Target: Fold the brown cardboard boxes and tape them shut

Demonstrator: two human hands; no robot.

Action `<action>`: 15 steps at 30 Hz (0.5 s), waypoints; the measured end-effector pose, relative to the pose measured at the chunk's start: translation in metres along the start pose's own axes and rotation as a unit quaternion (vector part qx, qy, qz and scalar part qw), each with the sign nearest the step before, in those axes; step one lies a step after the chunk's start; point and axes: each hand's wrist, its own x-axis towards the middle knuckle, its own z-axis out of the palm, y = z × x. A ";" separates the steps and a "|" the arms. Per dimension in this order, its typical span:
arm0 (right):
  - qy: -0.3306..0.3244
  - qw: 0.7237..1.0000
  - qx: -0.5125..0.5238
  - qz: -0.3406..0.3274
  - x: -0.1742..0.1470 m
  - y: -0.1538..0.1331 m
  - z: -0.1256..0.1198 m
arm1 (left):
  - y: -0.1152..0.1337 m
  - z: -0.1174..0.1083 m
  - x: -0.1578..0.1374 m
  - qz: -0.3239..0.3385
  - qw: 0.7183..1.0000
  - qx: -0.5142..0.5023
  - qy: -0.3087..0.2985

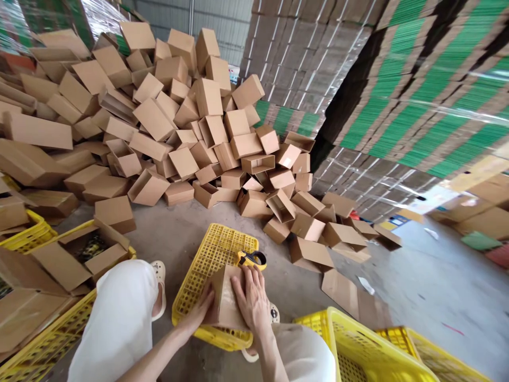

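Observation:
A small closed cardboard box (227,302), with a strip of clear tape on its top, rests on an upturned yellow plastic crate (199,257) between my knees. My left hand (201,306) holds the box by its left side. Across the box's top and right edge lies my right hand (253,298), its fingers stretched out and pressed flat. Just beyond those fingertips sits a yellow and black tape dispenser (252,259) on the crate. The box's underside is hidden from me.
A big heap of cardboard boxes (178,127) spreads ahead. At left, a yellow crate (75,323) carries open boxes (63,265). More yellow crates (374,345) stand at lower right. Tall strapped stacks of flat cardboard (429,90) rise behind on the right.

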 end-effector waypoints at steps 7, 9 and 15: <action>0.042 0.995 0.064 0.070 -0.050 0.056 -0.024 | -0.022 0.000 -0.007 -0.060 0.998 -0.030 0.007; 0.059 0.987 0.098 0.110 -0.058 0.072 -0.027 | -0.020 -0.002 -0.003 -0.029 0.998 -0.050 0.012; 0.122 0.958 0.205 0.160 -0.065 0.088 0.007 | -0.009 -0.042 0.006 0.023 0.987 -0.006 0.159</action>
